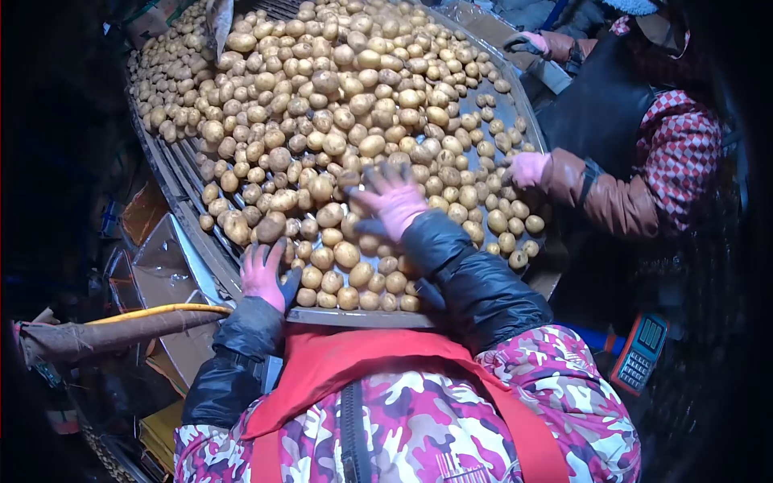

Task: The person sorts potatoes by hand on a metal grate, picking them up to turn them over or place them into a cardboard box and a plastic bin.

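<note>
A large heap of potatoes (372, 146) covers a sorting table (366, 319) with a raised rim. My right hand (392, 201), in a pink glove with dark fingertips, lies spread over the potatoes near the middle; it is slightly blurred. At the table's near left corner, my left hand (264, 275) wears the same kind of glove. Its fingers are apart and touch the edge of the heap, beside a darker potato (270, 227). I see nothing gripped in either hand. Small potatoes stand in a loose layer along the near rim.
On the right, a co-worker (600, 105) in checked sleeves has one gloved hand (528, 169) at the table edge. Cardboard boxes (165, 270) stand at the left. A wrapped pole (121, 332) with a yellow cable juts in there. A calculator-like device (640, 354) sits lower right.
</note>
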Tool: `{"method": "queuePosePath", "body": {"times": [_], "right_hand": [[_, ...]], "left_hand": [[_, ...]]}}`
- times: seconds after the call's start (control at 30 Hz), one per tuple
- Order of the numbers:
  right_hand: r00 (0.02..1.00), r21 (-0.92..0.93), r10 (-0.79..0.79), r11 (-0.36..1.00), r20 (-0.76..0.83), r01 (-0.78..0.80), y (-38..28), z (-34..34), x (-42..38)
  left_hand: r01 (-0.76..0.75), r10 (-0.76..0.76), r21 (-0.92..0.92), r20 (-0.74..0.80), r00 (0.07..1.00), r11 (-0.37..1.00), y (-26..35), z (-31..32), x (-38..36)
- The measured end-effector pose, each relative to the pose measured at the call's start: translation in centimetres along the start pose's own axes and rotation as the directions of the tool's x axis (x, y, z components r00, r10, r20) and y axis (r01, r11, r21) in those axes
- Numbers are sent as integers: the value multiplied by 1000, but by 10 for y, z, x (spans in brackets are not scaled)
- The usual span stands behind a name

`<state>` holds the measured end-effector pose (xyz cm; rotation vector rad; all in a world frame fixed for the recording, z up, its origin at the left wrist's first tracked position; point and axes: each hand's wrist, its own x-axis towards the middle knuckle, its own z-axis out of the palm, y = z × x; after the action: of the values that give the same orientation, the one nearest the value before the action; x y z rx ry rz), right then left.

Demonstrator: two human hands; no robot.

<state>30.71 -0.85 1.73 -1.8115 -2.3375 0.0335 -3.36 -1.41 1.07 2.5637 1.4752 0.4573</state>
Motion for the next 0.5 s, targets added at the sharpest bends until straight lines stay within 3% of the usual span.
{"method": "queuePosePath", "body": {"times": [0.07,0.17,0.3,0.5], "right_hand": [[986,-38,160,987,46,-159,15,4,-16],[956,124,293,949,-13,-290,5,14,-34],[958,96,230,964,172,-248,-25,5,-56],[997,176,42,983,60,-52,-53,4,-102]], "left_hand": [[5,-5,-9,7,1000,1000,-1,2,-1],[6,-6,24,8,1000,1000,0,2,-2],[-17,17,13,-17,1000,1000,1,-1,0],[-17,18,20,-51,999,1000,-4,9,-7]]}}
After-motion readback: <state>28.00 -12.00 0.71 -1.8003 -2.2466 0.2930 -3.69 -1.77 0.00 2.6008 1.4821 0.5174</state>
